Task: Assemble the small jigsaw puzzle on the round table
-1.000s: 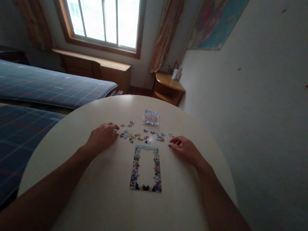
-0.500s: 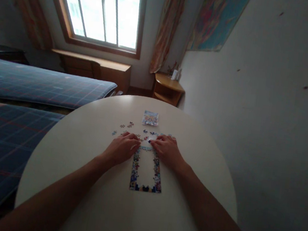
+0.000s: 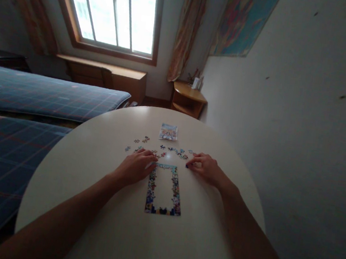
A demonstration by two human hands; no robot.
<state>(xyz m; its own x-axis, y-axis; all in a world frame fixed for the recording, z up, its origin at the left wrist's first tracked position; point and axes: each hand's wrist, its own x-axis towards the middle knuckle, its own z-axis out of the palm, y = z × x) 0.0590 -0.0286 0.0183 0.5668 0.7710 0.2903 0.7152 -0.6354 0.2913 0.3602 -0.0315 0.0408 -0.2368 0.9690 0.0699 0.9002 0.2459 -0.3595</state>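
A rectangular jigsaw puzzle border (image 3: 150, 194) lies joined on the table, its middle showing bare tabletop. My left hand (image 3: 138, 165) rests at the border's top left corner, fingers bent together and fingertips at its edge; what they hold, if anything, is hidden. To the right of the top right corner, my right hand (image 3: 204, 168) pinches a small dark blue puzzle piece (image 3: 187, 166) between thumb and fingers, close to the tabletop. Loose puzzle pieces (image 3: 181, 152) are scattered beyond the border, between and past my hands.
A small picture card (image 3: 168, 132) lies farther back on the round white table (image 3: 113, 126). Beds with plaid mattresses (image 3: 51, 93) stand on the left. A wooden corner shelf (image 3: 190, 93) is behind the table, and a wall (image 3: 249, 126) runs along the right.
My right hand has moved right, away from the border's top edge, carrying the dark blue piece. Loose pieces it covered now show. My left hand has stayed in place.
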